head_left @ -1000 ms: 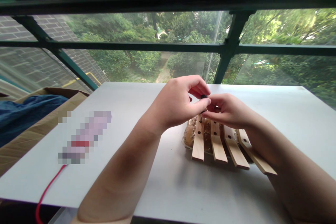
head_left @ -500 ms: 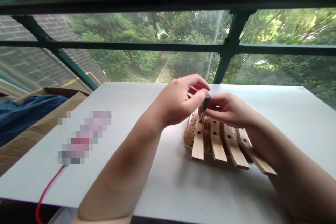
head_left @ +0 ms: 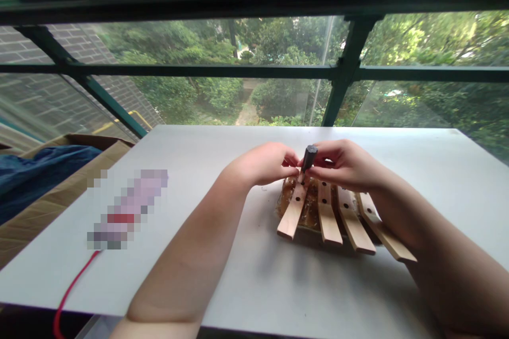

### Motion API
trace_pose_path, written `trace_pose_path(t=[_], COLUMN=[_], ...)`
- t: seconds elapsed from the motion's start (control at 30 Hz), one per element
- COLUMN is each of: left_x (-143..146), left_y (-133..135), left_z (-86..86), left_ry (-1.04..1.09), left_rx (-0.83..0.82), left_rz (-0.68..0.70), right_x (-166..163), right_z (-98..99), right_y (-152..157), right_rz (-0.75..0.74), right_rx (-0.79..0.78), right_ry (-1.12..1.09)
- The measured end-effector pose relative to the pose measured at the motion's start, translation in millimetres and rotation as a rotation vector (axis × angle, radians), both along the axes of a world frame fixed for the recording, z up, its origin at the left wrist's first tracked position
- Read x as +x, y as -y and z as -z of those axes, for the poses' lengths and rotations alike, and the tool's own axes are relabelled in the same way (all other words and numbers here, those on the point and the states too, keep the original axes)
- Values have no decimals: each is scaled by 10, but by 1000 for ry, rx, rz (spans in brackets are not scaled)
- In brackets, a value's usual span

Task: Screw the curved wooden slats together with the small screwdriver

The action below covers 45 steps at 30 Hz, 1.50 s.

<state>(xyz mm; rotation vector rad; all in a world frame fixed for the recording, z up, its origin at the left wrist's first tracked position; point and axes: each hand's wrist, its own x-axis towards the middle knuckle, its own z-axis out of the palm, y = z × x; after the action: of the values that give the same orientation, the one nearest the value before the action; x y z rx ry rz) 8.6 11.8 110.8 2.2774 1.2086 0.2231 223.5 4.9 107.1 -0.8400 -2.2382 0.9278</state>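
Observation:
A screwdriver (head_left: 310,157) with a dark grey handle stands nearly upright over a hole in the leftmost wooden strip (head_left: 292,217). My right hand (head_left: 345,165) is closed around its lower part, thumb and fingers by the shaft; the exact contact is partly hidden. My left hand (head_left: 270,161) pinches at the far end of that same strip, left of the screwdriver, its fingertips partly covered. Several pale bent strips with dark holes lie side by side on a brown, shiny, plastic-wrapped bundle (head_left: 312,217). The rightmost strip (head_left: 387,233) runs beside my right forearm.
The white table (head_left: 238,280) holds a blurred-out pinkish object (head_left: 135,201) at left, with a red cord (head_left: 75,283) hanging over the front edge. A cardboard box (head_left: 115,156) with blue cloth stands beyond the left edge. Green window framing (head_left: 342,85) rises behind the table.
My left hand has come off the screwdriver handle and moved down to the leftmost strip's far end. That strip's near end has swung left. My right hand has hardly moved.

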Motion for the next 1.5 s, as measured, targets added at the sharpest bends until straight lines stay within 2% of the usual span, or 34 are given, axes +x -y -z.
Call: trace_pose_path(t=[0.23, 0.43, 0.73, 1.33, 1.5], left_x=[44, 91, 93, 81, 10], left_y=[-105, -146, -129, -133, -124], left_z=[184, 272, 244, 246, 180], left_ry=[75, 90, 49, 28, 80], left_rx=[-1, 52, 35, 43, 63], left_rz=[-12, 7, -72, -66, -109], right_x=[20, 39, 7, 0, 10], right_z=[-8, 13, -23, 36, 56], right_y=[-15, -28, 2, -13, -22], right_rz=[-13, -45, 7, 44, 41], right_rx=[76, 59, 21, 12, 0], right_ry=[38, 57, 7, 39, 74])
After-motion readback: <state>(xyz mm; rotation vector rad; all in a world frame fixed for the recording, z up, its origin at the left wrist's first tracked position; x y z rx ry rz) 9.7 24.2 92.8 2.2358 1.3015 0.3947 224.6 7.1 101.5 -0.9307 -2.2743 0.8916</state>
